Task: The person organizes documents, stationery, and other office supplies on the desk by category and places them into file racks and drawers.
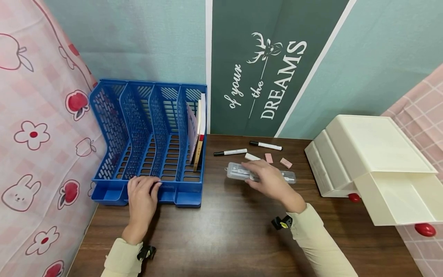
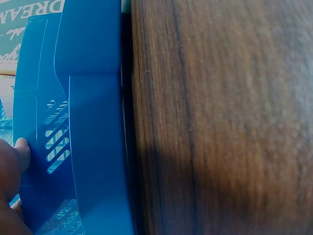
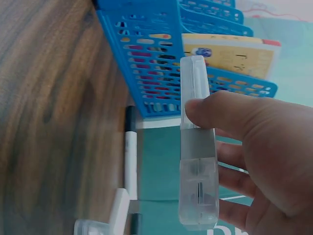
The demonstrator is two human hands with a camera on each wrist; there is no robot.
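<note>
My left hand (image 1: 143, 196) grips the front edge of a blue desktop file rack (image 1: 167, 187), with fingers over the lip and the thumb (image 2: 22, 154) against the front panel. Thin books (image 1: 199, 150) stand in the rack's rightmost slot. To the right, my right hand (image 1: 270, 179) pinches a clear plastic case (image 3: 198, 147) between thumb and fingers. The case appears raised off the table in the right wrist view; its contents are hard to make out. Another clear plastic item (image 3: 93, 227) shows at that view's lower edge, mostly cut off.
Behind the right hand lie two black-and-white markers (image 1: 230, 152) (image 1: 266, 146), a white eraser-like block (image 1: 252, 157) and two pink erasers (image 1: 268, 158) (image 1: 285, 163). On the right stands a white drawer unit (image 1: 384, 144), its upper drawer (image 1: 412, 200) pulled out. Fabric hangs behind and left.
</note>
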